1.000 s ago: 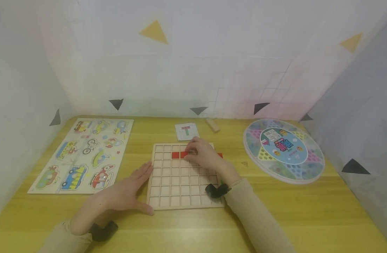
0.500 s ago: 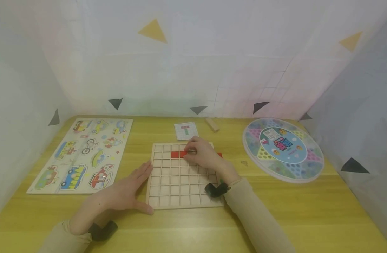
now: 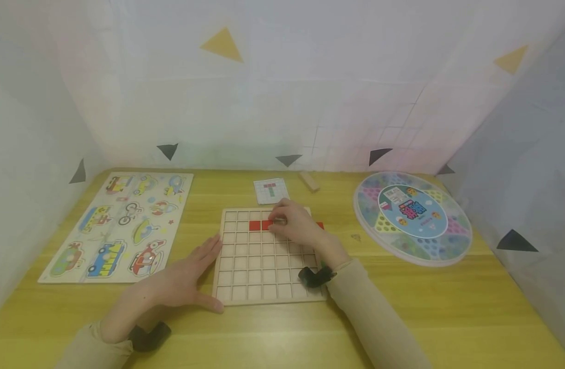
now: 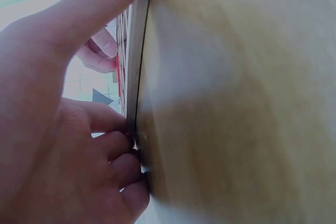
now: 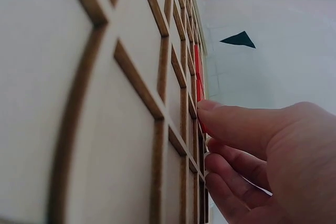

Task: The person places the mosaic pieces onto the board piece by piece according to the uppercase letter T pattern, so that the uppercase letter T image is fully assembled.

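Observation:
A wooden grid board [image 3: 241, 263] lies on the table, with red square tiles [image 3: 255, 225] side by side in its upper rows. My right hand [image 3: 297, 224] is over the upper part of the board, thumb and fingers pinching a red tile [image 5: 201, 115] at the grid. At the board's left side, my left hand [image 3: 185, 277] spreads its fingers along the edge and rests its thumb at the lower left corner. In the left wrist view its fingertips [image 4: 137, 195] touch the table beside the board. Another red piece [image 3: 320, 225] shows past the right wrist, mostly hidden.
Behind the board lie a paper card [image 3: 270, 191] with a T of coloured squares and a small wooden block [image 3: 309, 181]. A vehicle picture puzzle [image 3: 121, 225] is at the left, a round game board [image 3: 414, 218] at the right. Walls stand behind and at both sides.
Both hands keep their places on and beside the board. The view has shifted very slightly; nothing else visibly moved.

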Motion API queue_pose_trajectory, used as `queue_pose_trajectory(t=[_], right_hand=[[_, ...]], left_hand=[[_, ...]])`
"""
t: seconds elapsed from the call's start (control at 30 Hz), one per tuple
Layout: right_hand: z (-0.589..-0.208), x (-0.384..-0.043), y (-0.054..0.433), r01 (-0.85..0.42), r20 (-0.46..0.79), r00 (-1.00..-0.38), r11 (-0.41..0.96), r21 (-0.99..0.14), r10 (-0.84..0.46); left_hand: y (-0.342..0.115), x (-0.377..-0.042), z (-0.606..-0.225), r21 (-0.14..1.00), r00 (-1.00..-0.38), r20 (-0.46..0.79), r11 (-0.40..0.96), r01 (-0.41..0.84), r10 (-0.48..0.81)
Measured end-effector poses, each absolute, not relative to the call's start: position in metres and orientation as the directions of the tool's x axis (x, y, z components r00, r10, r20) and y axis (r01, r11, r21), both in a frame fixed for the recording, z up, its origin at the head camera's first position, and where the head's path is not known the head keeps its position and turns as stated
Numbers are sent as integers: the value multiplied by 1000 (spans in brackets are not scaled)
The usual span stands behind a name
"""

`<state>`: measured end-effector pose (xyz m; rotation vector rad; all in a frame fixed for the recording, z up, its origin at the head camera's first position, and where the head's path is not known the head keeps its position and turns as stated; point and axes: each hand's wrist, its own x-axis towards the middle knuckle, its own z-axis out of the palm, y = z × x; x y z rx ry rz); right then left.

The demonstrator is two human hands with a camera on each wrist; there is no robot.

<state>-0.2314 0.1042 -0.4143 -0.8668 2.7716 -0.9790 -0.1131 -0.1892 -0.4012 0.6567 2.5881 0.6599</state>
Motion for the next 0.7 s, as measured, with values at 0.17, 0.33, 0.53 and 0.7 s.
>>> queue_pose_trajectory(t=[0.17,0.33,0.53,0.7], right_hand=[[-414,-231,104,-473,103,-844,640,-605,-527],[-411,-231,104,-457,90,-851,645,-612,-518],[-387,-227,111,-366,89,-894,600,-711,-440],[-362,-219,125,-431,186,-879,565,-704,-438]], left_hand=[[-190,-113,-402,526,-815,-249,780,339,523],[-190,-113,-400,524,-816,-247,781,340,522],[-189,-112,-400,530,-816,-245,777,340,524],[-189,-112,-400,528,-819,-241,778,339,521]])
